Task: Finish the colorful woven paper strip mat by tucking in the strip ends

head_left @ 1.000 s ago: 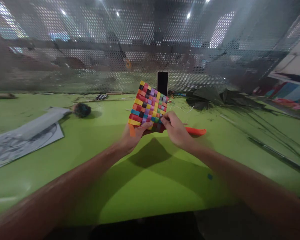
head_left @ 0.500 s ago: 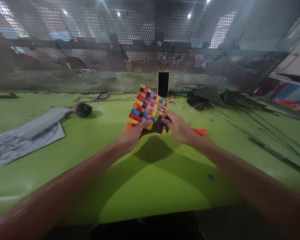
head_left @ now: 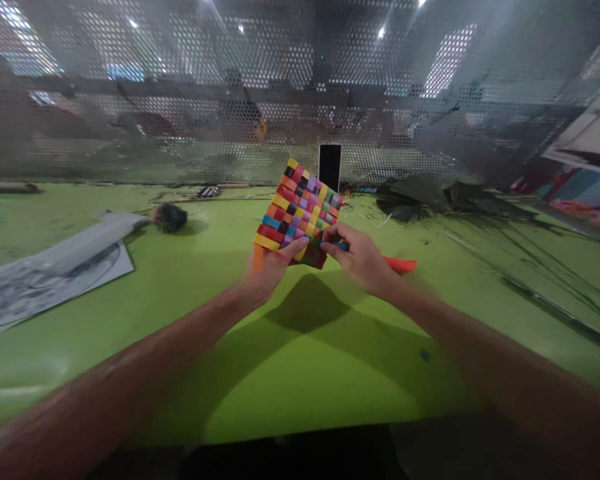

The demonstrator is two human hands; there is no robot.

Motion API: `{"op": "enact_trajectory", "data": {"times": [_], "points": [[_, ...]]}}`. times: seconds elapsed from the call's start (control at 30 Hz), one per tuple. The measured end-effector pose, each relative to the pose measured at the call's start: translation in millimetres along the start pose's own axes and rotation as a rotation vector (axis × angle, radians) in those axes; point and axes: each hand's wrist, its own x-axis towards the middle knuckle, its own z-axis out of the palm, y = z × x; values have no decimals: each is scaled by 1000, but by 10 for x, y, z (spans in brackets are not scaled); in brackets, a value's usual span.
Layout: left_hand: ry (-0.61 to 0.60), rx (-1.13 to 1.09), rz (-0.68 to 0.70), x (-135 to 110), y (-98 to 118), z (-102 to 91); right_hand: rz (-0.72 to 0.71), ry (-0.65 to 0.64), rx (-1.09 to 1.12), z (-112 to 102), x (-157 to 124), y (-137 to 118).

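A woven mat of many coloured strips (head_left: 298, 208) is held tilted upright above the green table (head_left: 300, 373). My left hand (head_left: 270, 267) grips its lower left edge, thumb pressed on the front. My right hand (head_left: 361, 257) pinches a blue strip at the mat's lower right corner. An orange strip (head_left: 400, 265) sticks out to the right behind my right hand.
A dark phone (head_left: 329, 167) stands upright against the perforated metal screen (head_left: 180, 120) at the back. Printed paper sheets (head_left: 50, 273) lie at the left, near a dark round lump (head_left: 171, 217). Dark leaves and long stems (head_left: 460, 200) spread across the right side.
The mat has tilted slightly and risen a little. My right hand's fingers now pinch a blue strip at the lower right corner.
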Motion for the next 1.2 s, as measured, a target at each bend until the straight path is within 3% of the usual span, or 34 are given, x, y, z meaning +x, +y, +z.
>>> {"op": "enact_trajectory", "data": {"times": [0.23,0.47,0.77,1.03,1.2], "points": [[100,132,61,-13,50,15,-52,94,50,64,-59,-18],[84,163,141,26,67,2,-148,163,39,96,-77,-18],[-49,114,160,81,-46,-77,-66,172,58,83,-99,-88],[139,288,170,44,44,-39,-61,145,89,131,-90,-49],[65,234,225,35,51,-12,-83,160,102,133,-98,-28]]}}
